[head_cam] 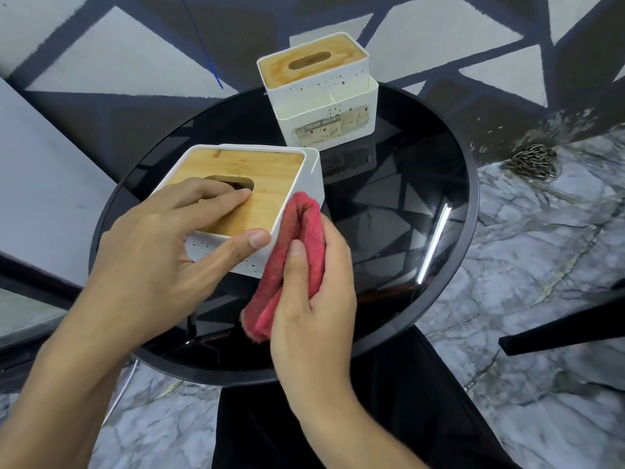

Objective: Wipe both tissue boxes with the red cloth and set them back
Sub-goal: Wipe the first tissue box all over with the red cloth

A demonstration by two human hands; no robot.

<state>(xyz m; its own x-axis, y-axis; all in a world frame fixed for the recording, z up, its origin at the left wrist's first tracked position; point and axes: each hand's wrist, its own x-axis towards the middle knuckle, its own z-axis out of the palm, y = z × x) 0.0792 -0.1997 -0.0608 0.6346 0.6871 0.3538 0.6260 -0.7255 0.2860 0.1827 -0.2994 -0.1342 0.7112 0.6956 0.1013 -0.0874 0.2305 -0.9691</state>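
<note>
On the round black glass table (pixel 449 204), head view, one item in work: near tissue box (pixel 284 184), white body with a pale wooden lid, standing toward the table's near-left edge. Left hand (pixel 152 245) clasped this box, fingers laid flat across the lid beside the slot, thumb pressed on the near white wall. Right hand (pixel 314 286) gripped the red cloth (pixel 291 258), bunched in folds, thumb over it, its upper end touching the box's right near corner. Second item: far tissue box (pixel 321 93), white with a stained wooden lid and a worn label, standing at the table's far edge, well apart from both hands. Beyond the table's right rim, a chain (pixel 531 162) lay on the marbled floor. Judged stage: first box being wiped; second looked not yet cleaned. Risks: the near box sat close to the rim, and a hard sideways stroke could slide it across the slick glass and off; the bunched cloth might skip the speckled wall.
</note>
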